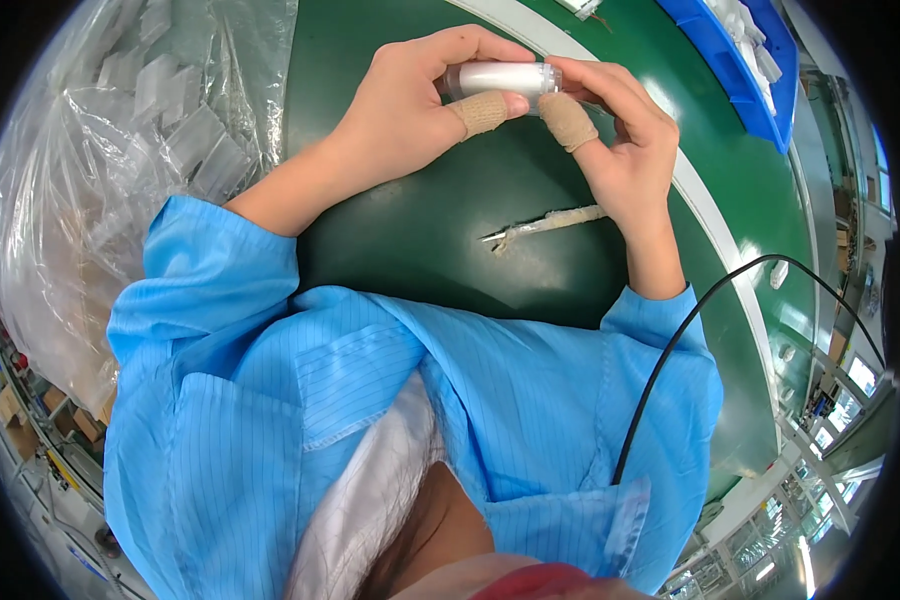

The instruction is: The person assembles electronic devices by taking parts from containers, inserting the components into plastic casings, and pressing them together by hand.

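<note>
My left hand (410, 105) and my right hand (620, 140) hold one small white cylinder (500, 77) with a clear shell between them, above the green belt (440, 230). It lies sideways. My left thumb, wrapped in tan tape, presses on its underside near the middle. My right thumb, also taped, rests at its right end. Both sleeves are light blue.
A large clear plastic bag (120, 150) holding several small clear parts fills the left side. A strip of torn pale tape (545, 225) lies on the belt under my right hand. A blue bin (740, 70) sits at the upper right. A black cable (690, 330) curves past my right sleeve.
</note>
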`<state>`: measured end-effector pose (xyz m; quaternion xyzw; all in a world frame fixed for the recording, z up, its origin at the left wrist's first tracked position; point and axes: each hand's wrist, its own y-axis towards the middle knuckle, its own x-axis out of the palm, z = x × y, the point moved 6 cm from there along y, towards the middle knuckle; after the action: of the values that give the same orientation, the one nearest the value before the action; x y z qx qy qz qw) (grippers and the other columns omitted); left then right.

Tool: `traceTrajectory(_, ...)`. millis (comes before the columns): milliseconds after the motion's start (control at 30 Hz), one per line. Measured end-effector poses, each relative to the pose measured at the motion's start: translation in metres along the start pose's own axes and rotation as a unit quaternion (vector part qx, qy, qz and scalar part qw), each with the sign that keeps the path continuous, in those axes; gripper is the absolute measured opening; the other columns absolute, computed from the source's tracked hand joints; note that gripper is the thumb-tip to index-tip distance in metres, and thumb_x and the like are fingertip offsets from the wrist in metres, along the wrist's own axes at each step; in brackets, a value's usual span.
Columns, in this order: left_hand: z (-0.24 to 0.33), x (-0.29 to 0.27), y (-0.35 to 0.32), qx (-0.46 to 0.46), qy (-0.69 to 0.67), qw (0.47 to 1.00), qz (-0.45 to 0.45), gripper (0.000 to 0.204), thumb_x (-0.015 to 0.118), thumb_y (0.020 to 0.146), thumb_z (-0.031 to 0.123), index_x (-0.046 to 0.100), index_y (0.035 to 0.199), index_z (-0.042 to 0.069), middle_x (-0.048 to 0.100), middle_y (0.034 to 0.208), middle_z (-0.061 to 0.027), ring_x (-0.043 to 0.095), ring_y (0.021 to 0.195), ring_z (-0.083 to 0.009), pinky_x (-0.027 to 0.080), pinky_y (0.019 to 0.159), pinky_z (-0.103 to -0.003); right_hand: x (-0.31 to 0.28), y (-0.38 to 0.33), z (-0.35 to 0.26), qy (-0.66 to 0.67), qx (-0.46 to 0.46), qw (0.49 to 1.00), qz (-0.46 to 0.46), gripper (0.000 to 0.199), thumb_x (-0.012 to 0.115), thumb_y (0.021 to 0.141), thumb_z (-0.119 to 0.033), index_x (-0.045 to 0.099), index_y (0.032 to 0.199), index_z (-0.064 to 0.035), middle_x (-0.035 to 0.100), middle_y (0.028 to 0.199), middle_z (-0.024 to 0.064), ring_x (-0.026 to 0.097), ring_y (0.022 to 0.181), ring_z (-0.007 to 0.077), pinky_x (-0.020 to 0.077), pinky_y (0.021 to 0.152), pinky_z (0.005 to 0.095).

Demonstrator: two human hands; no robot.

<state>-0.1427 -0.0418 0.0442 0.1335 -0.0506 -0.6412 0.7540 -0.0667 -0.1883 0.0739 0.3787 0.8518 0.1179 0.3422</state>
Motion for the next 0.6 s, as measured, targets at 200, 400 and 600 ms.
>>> traceTrajectory(200, -0.003, 0.002, -0.002, 0.038, -0.038, 0.998, 0.023, 0.030, 0.073, 0.083, 0.013, 0.065, 0.110, 0.004, 0.070, 0.093, -0.0055, 0.065, 0.083, -0.0111, 0.052, 0.073, -0.026, 0.001, -0.002, 0.000, 0.129, 0.046, 0.990, 0.039, 0.032, 0.074, 0.074, 0.001, 0.069, 0.106, -0.0025, 0.068, 0.094, 0.0063, 0.065, 0.084, 0.0149, 0.0528, 0.079, 0.0271)
traceTrajectory(400, 0.000, 0.001, -0.003, 0.046, 0.012, 0.999, 0.019, 0.029, 0.074, 0.081, 0.013, 0.066, 0.108, 0.005, 0.070, 0.088, -0.0054, 0.066, 0.079, -0.0118, 0.052, 0.070, -0.025, -0.001, 0.003, 0.001, 0.102, 0.009, 0.995, -0.016, 0.033, 0.073, 0.073, 0.003, 0.069, 0.105, -0.0021, 0.068, 0.098, 0.0078, 0.065, 0.088, 0.0160, 0.0524, 0.081, 0.0271)
traceTrajectory(600, -0.001, 0.001, -0.002, 0.013, 0.025, 1.000, 0.007, 0.029, 0.075, 0.081, 0.014, 0.066, 0.107, 0.005, 0.070, 0.089, -0.0054, 0.066, 0.078, -0.0132, 0.052, 0.068, -0.026, -0.001, 0.003, 0.000, 0.048, -0.020, 0.998, -0.024, 0.038, 0.069, 0.069, 0.007, 0.070, 0.105, -0.0042, 0.068, 0.097, 0.0081, 0.066, 0.088, 0.0182, 0.0530, 0.080, 0.0280)
